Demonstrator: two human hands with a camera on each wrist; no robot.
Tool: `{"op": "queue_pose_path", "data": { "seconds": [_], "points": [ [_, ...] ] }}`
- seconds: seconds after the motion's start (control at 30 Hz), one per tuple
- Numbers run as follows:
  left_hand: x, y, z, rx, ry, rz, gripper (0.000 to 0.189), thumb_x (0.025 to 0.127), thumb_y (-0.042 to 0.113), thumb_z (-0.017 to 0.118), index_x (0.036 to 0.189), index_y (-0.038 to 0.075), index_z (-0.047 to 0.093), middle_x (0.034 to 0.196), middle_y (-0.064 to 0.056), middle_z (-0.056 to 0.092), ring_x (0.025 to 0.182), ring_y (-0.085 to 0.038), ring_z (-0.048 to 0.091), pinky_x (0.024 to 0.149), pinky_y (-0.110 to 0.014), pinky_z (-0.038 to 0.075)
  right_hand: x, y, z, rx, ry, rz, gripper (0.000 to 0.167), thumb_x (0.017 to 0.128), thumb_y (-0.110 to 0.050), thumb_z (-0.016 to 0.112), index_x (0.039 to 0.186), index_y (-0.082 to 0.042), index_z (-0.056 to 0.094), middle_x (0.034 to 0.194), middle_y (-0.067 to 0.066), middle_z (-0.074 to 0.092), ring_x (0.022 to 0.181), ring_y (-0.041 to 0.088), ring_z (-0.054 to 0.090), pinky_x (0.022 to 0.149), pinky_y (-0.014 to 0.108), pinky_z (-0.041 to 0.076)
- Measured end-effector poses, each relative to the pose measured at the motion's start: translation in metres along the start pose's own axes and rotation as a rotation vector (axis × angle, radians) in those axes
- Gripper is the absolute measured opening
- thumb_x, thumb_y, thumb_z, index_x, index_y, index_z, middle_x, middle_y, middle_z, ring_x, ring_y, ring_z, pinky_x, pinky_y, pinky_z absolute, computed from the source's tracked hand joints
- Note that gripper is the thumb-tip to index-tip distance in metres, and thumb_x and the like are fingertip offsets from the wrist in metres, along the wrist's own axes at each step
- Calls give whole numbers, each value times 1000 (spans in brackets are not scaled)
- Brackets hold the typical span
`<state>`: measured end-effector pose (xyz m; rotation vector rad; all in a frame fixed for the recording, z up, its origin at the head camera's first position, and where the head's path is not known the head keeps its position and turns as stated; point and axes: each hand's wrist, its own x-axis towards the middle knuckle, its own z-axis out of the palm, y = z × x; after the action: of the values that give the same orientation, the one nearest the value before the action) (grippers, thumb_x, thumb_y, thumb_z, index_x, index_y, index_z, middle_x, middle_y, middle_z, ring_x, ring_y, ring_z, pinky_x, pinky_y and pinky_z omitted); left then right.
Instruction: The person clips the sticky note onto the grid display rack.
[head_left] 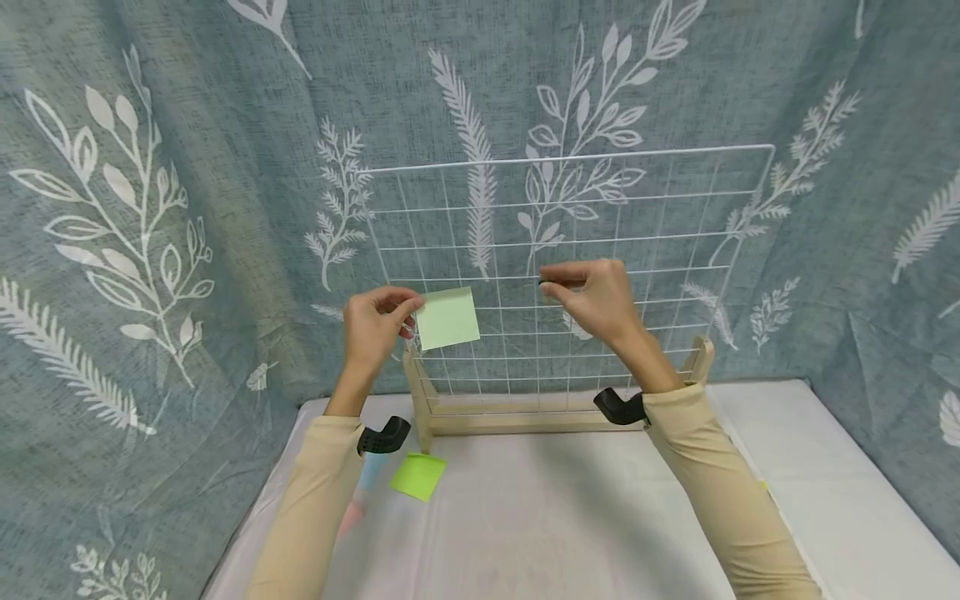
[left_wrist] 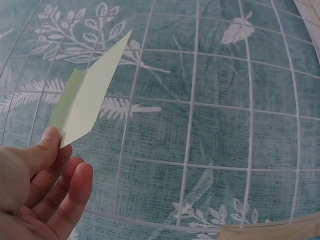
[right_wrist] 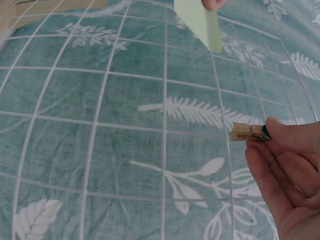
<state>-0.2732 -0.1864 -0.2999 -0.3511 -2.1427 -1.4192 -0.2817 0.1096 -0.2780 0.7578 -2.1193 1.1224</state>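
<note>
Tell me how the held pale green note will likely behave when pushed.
The pale green note is probably very light, being a thin sheet pinched by the left hand. It likely bends easily, as the left wrist view shows it creased near one side. Yet it may hold its shape somewhat, since it juts from the fingers without drooping.

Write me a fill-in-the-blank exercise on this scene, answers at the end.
The pale green square paper note is pinched in the person's ____.
The small wooden clothespin is pinched in the person's ____.
The white rectangular wire grid stands on a pale base made of ____.
The bright lime-green square paper note lies on a tabletop coloured ____.
Missing words: left hand; right hand; wood; white.
</note>
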Motion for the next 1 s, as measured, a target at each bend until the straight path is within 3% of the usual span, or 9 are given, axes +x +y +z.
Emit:
{"op": "queue_pose_path", "data": {
  "seconds": [0.33,0.57,0.77,1.0],
  "points": [
    [14,13,-2,24,11,33,19,89,14,73,93,-5,75,79,-22,68,54,-18,62,48,-27,58,14,-5,7,41,75,-94,17,81,2,78,97,6,75,92,18,73,77,28,73,70,35,63],
    [21,21,-3,79,30,116,16,89,11,73,91,-4,75,72,-21,68,51,-17,60,45,-21,54,23,-10,6,80,78,-109,13,79,5,78,92,8,75,89,19,73,75,29,73,69,29,62],
    [27,27,-5,30,23,110,18,88,10,73,93,-7,74,77,-25,68,55,-20,61,46,-22,56,33,-15,3,68,61,-92,18,81,3,77,99,6,74,92,18,74,77,27,73,69,29,62],
    [35,33,-9,32,31,114,18,89,12,73,94,-6,74,79,-22,69,54,-8,59,47,-22,56,46,-20,1,82,52,-65,28,81,2,78,109,4,73,94,17,74,82,27,73,72,28,62]
  ]
}}
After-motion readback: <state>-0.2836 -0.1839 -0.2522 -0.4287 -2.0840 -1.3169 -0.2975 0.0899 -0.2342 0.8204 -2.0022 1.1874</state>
